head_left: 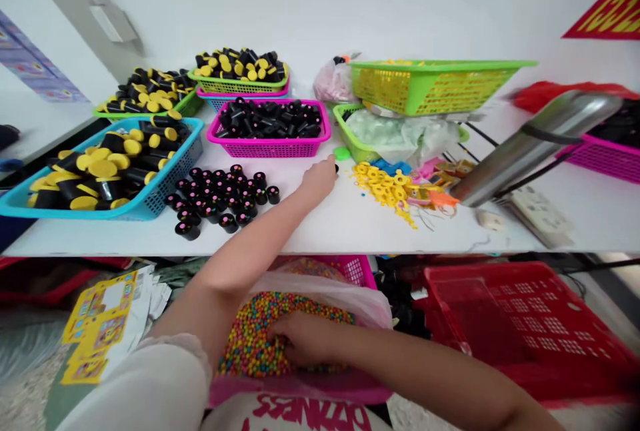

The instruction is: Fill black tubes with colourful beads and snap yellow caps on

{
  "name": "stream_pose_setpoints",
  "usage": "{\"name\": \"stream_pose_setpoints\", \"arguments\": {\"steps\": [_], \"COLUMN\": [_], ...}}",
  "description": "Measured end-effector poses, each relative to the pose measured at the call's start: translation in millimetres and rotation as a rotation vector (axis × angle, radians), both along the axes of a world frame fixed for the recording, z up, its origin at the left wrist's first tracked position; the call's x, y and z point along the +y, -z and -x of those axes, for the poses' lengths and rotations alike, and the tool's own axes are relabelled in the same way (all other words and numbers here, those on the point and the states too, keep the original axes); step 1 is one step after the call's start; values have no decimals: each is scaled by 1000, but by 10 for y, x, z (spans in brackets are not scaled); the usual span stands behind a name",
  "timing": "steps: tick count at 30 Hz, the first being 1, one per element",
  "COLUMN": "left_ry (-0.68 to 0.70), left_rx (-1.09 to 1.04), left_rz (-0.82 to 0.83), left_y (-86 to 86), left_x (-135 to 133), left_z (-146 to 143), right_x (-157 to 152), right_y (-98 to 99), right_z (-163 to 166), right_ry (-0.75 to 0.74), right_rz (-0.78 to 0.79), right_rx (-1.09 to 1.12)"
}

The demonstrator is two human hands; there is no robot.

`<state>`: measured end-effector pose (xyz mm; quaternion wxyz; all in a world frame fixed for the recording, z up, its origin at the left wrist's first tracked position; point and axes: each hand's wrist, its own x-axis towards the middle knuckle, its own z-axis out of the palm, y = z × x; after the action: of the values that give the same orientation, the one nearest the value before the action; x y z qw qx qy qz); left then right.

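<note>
My left hand (320, 181) reaches over the white table with its fingers closed. A small black piece (337, 168) shows at its fingertips, mostly hidden by the hand. Just beyond lies a bright green disc (343, 153). Left of that forearm stand several small black cylinders (220, 194) with pink and other coloured dots on top. Down at my lap, my right hand (305, 338) is curled into a heap of small multicoloured beads (255, 331), its fingertips partly buried. The beads lie in a clear plastic bag (373, 308) set in a pink basket (357, 270).
A blue basket (165, 184) of black-and-yellow pieces stands at left, a magenta basket (273, 148) of black pieces behind. Yellow plastic pieces (387, 184) lie right of my left hand. A slanted metal tube (530, 151) rises at right, above a red crate (525, 324).
</note>
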<state>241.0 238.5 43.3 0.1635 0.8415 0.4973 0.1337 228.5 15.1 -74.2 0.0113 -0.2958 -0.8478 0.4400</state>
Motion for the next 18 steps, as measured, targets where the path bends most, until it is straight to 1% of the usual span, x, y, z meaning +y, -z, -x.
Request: {"name": "stream_pose_setpoints", "arguments": {"steps": [2, 3, 4, 5, 6, 7, 9, 11, 12, 15, 18], "left_ry": [75, 125, 215, 258, 245, 193, 80, 37, 16, -26, -25], "left_rx": [-11, -26, -64, -102, -135, -154, -172, -182, -179, -184, -219], "left_rz": [-10, -13, -35, -45, -51, -63, -84, -84, -64, 21, 151], "left_y": [-114, -168, -211, -236, -241, -222, -114, 57, 149, 387, 516], "left_x": [-271, -438, -621, -815, -1016, -1217, -1603, -1946, -2097, -2459, -2652], "left_z": [248, 423, 627, 854, 1093, 1335, 1788, 2150, 2287, 2530, 2593], "right_x": [22, 32, 40, 49, 56, 63, 73, 81, 83, 78, 50], "right_y": [-34, -54, -74, -95, -117, -139, -188, -248, -285, -422, -581], "right_z": [-43, -59, -70, -76, -79, -78, -67, -47, -33, 21, 98], "right_ry": [44, 65, 84, 99, 109, 115, 122, 137, 146, 169, 203], "right_rz": [61, 80, 94, 105, 118, 132, 162, 178, 181, 151, 64], "right_rx": [8, 16, 28, 45, 63, 79, 110, 133, 141, 183, 276]}}
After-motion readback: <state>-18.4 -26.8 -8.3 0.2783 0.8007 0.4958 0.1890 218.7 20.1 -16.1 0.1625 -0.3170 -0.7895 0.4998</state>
